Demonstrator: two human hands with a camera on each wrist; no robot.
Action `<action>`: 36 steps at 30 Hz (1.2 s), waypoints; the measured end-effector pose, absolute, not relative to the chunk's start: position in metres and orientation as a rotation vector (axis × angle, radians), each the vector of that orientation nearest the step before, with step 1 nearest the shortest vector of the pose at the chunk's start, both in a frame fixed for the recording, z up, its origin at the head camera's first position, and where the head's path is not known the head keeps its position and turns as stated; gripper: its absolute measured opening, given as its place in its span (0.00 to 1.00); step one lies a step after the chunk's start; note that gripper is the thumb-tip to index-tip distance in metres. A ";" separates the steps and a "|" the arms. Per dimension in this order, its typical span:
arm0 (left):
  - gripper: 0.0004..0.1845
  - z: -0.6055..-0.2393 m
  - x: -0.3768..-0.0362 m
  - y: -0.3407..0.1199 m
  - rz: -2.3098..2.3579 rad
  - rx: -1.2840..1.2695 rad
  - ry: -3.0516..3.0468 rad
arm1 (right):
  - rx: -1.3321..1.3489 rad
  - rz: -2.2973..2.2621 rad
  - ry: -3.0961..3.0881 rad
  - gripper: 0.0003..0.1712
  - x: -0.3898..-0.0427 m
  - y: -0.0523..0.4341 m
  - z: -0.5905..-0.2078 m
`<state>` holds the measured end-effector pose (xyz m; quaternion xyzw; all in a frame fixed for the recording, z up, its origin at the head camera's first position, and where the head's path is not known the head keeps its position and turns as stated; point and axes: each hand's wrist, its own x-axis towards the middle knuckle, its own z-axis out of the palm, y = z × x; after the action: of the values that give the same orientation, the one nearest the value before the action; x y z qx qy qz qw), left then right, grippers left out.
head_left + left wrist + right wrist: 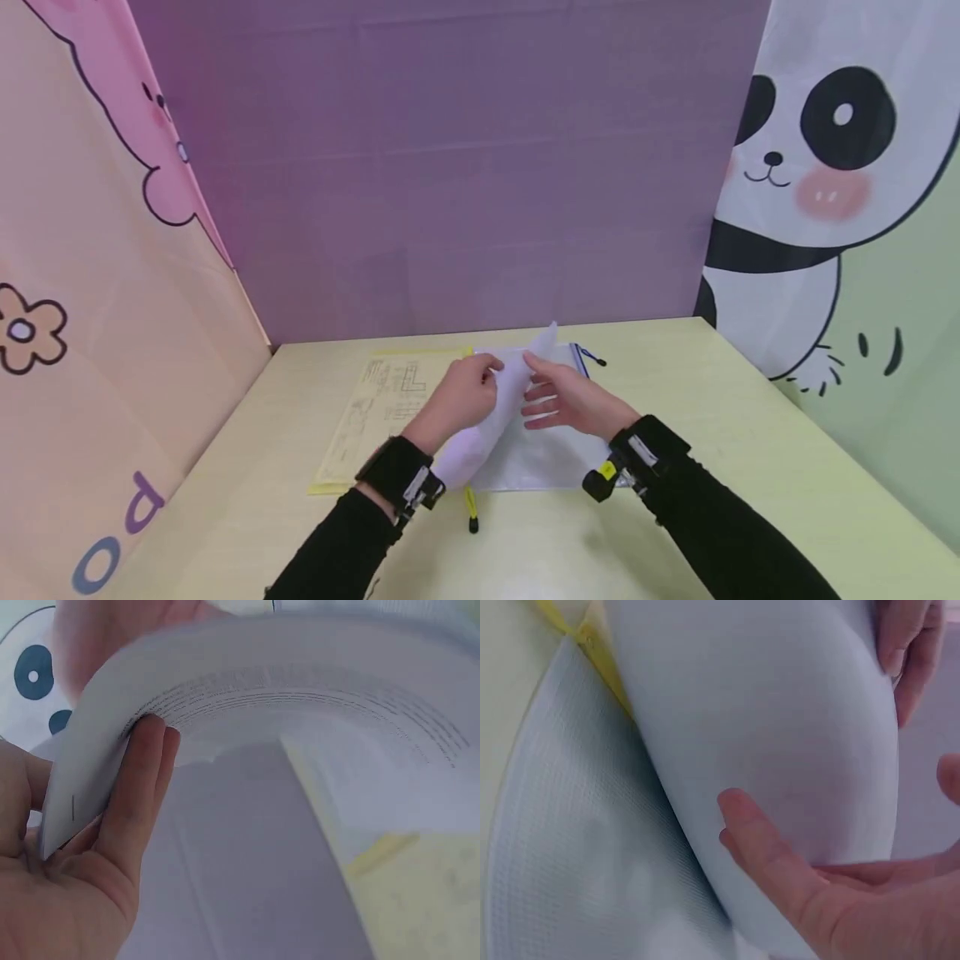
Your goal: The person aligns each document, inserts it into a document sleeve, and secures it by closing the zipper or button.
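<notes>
I read this as the curl-and-feed step: both hands are together on 1 stack of white paper [498,408], bowed into a loose roll above a clear mesh zip pouch [551,454] lying flat under the hands. The left hand [461,396] grips the roll's left edge, fingers [139,791] curled up under the printed sheets. The right hand [566,400] is on the other side, thumb [761,840] flat on the outer curve, so I log it as pressing rather than clamped. A yellow pouch with a printed sheet [378,408] lies just left of the left hand. My guess is the next move calls for the roll staying tight while 1 end finds the pouch mouth; I cannot tell whether the zip is open.
</notes>
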<state>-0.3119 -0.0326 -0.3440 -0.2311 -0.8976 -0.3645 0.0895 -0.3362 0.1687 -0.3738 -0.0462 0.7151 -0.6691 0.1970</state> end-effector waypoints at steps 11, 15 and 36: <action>0.15 -0.379 -0.300 -0.012 -1.359 -0.929 -2.814 | 0.106 -2.000 1.962 0.15 -0.342 0.173 -0.394; 0.16 -0.387 -0.301 -0.017 -1.327 -0.931 -2.874 | 0.078 -1.957 2.037 0.21 -0.342 0.180 -0.399; 0.28 -0.429 -0.332 -0.074 -1.733 -0.233 -2.712 | -0.187 -2.087 1.971 0.29 -0.337 0.212 -0.408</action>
<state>-0.3319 -0.0742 -0.4287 -0.0720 -0.8397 -0.5366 -0.0426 -0.3365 0.2119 -0.4079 -0.0646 0.6792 -0.7191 0.1319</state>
